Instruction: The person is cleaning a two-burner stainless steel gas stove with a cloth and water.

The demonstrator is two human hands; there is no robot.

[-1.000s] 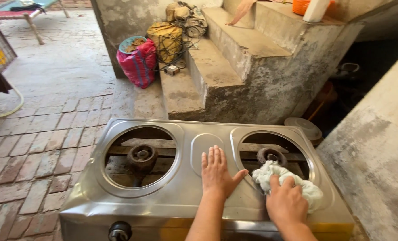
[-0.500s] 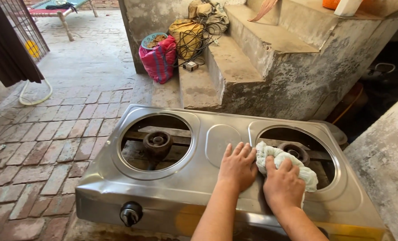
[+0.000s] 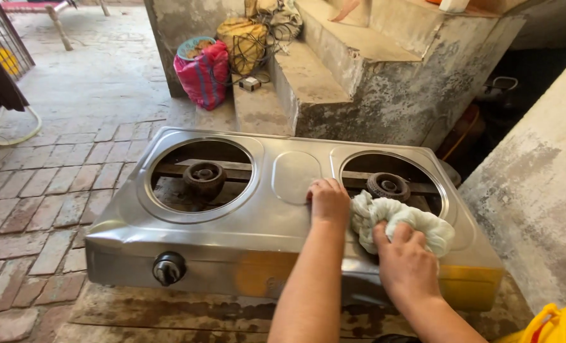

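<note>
Cloth, white, crumpled, bunched under right hand, on steel stove

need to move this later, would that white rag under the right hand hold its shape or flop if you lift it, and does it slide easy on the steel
The white rag is bunched in soft folds under the right hand, so it would probably droop and look light when lifted. On the smooth, shiny stove top it likely slides easily. It cannot roll or break. The left hand rests on the stove beside it.
</note>
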